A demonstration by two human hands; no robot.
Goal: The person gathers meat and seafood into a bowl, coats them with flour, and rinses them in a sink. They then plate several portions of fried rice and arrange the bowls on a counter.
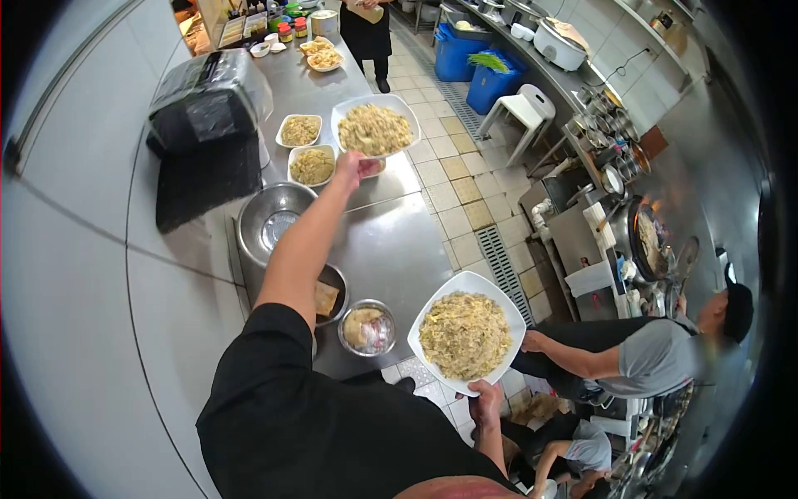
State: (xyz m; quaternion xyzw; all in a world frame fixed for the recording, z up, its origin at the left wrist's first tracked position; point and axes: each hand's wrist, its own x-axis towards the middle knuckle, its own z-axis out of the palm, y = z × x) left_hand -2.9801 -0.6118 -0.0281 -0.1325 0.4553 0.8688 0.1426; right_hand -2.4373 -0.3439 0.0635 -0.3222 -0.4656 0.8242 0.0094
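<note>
My left hand (pixel 357 169) is closed on the near rim of a white bowl of fried rice (pixel 375 129), held out over the far part of the steel counter. With my right hand (pixel 485 399) I grip the lower edge of a larger white square bowl of fried rice (pixel 465 335), near the counter's front right corner. Two smaller white bowls of rice, one farther (pixel 299 130) and one nearer (pixel 312 165), stand left of the first bowl. Part of another bowl shows beneath my left hand.
On the steel counter (pixel 391 241) are metal bowls (pixel 274 220) and a wrapped black-and-clear box (pixel 208 108). A co-worker (pixel 648 358) stands at the wok (pixel 648 237) on the right, another (pixel 582 449) is below, and a third (pixel 366 33) stands at the far end.
</note>
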